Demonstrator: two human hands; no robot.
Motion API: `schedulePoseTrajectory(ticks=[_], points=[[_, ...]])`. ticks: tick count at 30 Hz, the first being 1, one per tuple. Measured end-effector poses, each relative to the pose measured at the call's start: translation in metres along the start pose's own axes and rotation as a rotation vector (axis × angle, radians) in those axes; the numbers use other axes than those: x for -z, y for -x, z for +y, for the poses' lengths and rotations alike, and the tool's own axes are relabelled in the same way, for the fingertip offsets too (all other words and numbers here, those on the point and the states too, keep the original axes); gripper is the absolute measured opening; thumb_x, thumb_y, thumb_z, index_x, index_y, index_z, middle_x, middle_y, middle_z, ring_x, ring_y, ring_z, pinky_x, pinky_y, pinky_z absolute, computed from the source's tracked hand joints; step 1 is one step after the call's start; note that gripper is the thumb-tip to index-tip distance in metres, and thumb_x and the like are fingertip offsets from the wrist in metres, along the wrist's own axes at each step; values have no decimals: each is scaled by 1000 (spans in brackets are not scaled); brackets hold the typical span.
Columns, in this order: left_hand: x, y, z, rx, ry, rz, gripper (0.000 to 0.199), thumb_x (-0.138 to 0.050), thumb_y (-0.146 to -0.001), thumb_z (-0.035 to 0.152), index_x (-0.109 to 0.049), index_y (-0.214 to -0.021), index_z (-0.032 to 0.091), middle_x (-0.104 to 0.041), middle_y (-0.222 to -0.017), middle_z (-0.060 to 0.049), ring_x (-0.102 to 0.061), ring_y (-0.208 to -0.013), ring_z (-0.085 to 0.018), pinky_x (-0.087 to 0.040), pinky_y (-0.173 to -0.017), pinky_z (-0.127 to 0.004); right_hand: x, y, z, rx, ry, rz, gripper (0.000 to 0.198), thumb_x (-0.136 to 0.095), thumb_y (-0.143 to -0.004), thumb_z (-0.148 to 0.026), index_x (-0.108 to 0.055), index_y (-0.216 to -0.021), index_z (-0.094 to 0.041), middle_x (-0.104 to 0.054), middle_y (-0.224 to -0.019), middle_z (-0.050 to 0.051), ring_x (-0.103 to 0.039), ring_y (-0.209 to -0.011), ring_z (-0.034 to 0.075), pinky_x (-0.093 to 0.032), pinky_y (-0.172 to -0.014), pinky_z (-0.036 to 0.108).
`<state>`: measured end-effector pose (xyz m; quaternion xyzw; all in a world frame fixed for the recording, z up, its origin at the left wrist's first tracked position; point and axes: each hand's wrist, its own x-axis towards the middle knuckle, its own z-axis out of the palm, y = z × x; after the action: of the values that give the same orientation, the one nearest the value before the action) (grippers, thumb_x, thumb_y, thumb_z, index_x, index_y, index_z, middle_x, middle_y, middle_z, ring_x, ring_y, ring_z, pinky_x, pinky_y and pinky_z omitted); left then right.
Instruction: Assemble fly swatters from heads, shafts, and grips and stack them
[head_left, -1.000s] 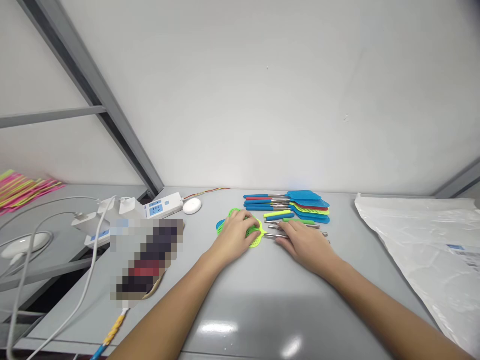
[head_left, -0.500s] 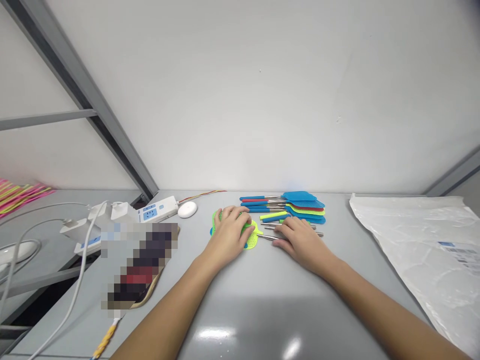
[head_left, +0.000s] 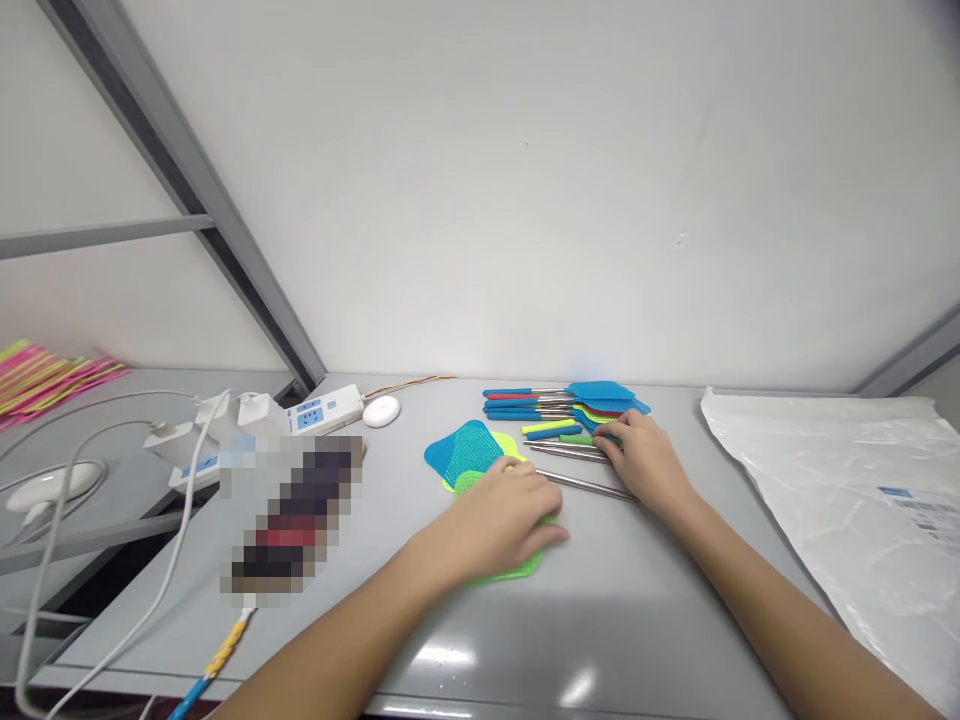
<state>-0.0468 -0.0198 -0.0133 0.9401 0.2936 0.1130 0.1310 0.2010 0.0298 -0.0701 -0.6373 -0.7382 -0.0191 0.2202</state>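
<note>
From my end, head view: white wall (head_left: 480,200) fills the back. Grey table (head_left: 637,620) in front of it, glare spots near the front edge. White plastic sheet (head_left: 825,480) lies flat on the right side, printed label on it. Grey metal post (head_left: 180,190) slants down at left.

Power strip (head_left: 326,410) at the left rear, adapters plugged in. Pixelated object (head_left: 292,520) just in front of it, can't read what it is.

Swatter stack (head_left: 604,393) by the wall: blue, red and yellow-green, heads to the right, handles left.

My left hand (head_left: 510,520) is palm down over a green mesh head (head_left: 517,573), fingers curled, thumb apart; can't tell if it's clamped on the head or just resting. My right hand (head_left: 645,460) is at the right ends of the metal rods (head_left: 566,452), fingers bent; contact side hidden, can't tell if it has a grip.

Blue mesh head (head_left: 461,455) lies left of the left hand, overlapping yellow-green ones. One long rod (head_left: 585,485) runs on a slant between the hands. White puck (head_left: 382,411) sits beside the strip. Yellow sleeve (head_left: 546,427) and blue sleeve (head_left: 553,434) lie side by side, just behind the rods.
</note>
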Motion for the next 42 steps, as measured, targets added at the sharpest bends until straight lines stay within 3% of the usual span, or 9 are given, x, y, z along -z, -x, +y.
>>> schedulePoseTrajectory(ticks=[3, 7, 14, 19, 24, 30, 35, 39, 42], points=[[-16, -4, 8, -77, 30, -62, 25, -53, -89, 43, -54, -77, 20, -60, -77, -1, -53, -82, -18, -37, -80, -32, -3, -4, 6, 0, -66, 7, 24, -49, -89, -37, -71, -90, -27, -55, -87, 5, -51, -84, 22, -38, -71, 34], [-30, -7, 13, -96, 59, -70, 27, -56, -87, 45, -54, -77, 20, -60, -78, 0, -52, -82, -17, -35, -79, -31, -7, -7, 10, 0, -64, 12, 22, -53, -86, -38, -71, -87, -25, -55, -88, 6, -49, -85, 23, -37, -72, 34], [-28, -9, 4, -13, 88, -9, 24, -52, -90, 44, -56, -83, 21, -60, -85, -2, -51, -86, -18, -35, -80, -32, -8, -7, 1, -3, 35, -53, 19, -50, -89, -33, -66, -85, -23, -56, -97, 7, -45, -93, 26, -33, -76, 37], [-29, -8, 0, 27, 86, 35, 22, -52, -90, 42, -57, -87, 21, -60, -88, -2, -49, -90, -19, -36, -82, -34, -2, -6, -5, 29, 75, -15, 19, -44, -92, -32, -60, -87, -21, -59, -95, 8, -47, -90, 25, -32, -78, 38], [-30, -8, -4, 68, 26, 70, 20, -54, -89, 41, -57, -87, 21, -59, -89, -2, -48, -94, -20, -36, -81, -35, 13, -8, -13, 67, -82, 5, 20, -39, -94, -30, -53, -85, -20, -62, -79, 4, -51, -75, 19, -34, -76, 35], [-25, -8, -11, 150, -26, 153, 17, -57, -87, 39, -55, -91, 22, -58, -94, -2, -46, -97, -21, -35, -82, -36, 24, -4, -23, -33, -394, 125, 26, -30, -97, -39, -49, -98, -22, -61, -87, 4, -53, -71, 17, -38, -63, 29], [-28, -15, -15, 186, -59, 211, 20, -55, -88, 38, -55, -104, 25, -55, -111, -3, -44, -104, -24, -34, -89, -42, 21, 0, -25, 13, -446, 20, 32, -30, -97, -47, -50, -91, -22, -60, -82, 2, -53, -72, 17, -38, -63, 29], [-29, -16, -16, 168, -100, 203, 20, -52, -89, 40, -56, -102, 26, -56, -107, -4, -44, -106, -25, -31, -95, -47, 30, -2, -25, 117, -426, -167, 30, -35, -95, -47, -52, -88, -23, -62, -82, 0, -54, -71, 16, -37, -62, 27], [-29, -14, -18, 156, -104, 196, 20, -49, -91, 40, -57, -104, 26, -56, -106, -4, -45, -105, -24, -31, -97, -48, 43, 0, -24, 115, -404, -236, 27, -37, -94, -46, -54, -91, -24, -63, -82, 0, -55, -70, 16, -38, -61, 27]])
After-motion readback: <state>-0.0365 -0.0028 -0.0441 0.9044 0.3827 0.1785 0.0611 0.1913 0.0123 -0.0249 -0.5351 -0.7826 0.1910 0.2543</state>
